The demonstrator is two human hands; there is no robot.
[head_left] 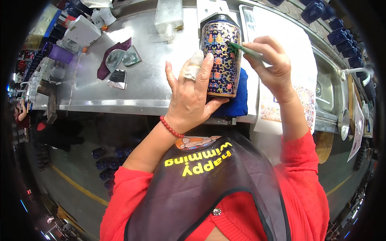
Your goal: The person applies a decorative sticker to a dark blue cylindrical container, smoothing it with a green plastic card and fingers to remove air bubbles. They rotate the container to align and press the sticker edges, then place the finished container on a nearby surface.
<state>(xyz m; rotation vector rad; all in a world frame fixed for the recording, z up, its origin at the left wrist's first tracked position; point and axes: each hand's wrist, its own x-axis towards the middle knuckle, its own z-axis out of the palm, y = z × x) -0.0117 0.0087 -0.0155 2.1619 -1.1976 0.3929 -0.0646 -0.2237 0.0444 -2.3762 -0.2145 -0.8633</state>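
1. Your dark, smooth apron (157, 209) lies nearest, on the near side of your grip, over one red top (307, 184)
2. Left of your grip stretches one shiny steel bench (148, 80); to its right lie one white sheet (285, 48) and, farther over, one steel sink (327, 94)
3. Below your left forearm, two yellow lines (80, 186), one either side of you, cross the grey floor (76, 172)
4. Your right hand (274, 66) pinches one slim tool (248, 51) between thumb and fingers, its green tip at the jar's patterned side; whether it touches, you cannot tell
5. Your left hand (189, 98), fingers spread, rests along the jar's left side, one finger in a whitish wrap (192, 73), one bracelet (169, 126) of round red beads at the wrist
6. Between both hands sits one cylindrical jar (219, 64), dark blue with curling multicoloured flowers, over one soft blue cloth (242, 94)
7. Well left of your grip lies one crumpled purple cloth (105, 64)
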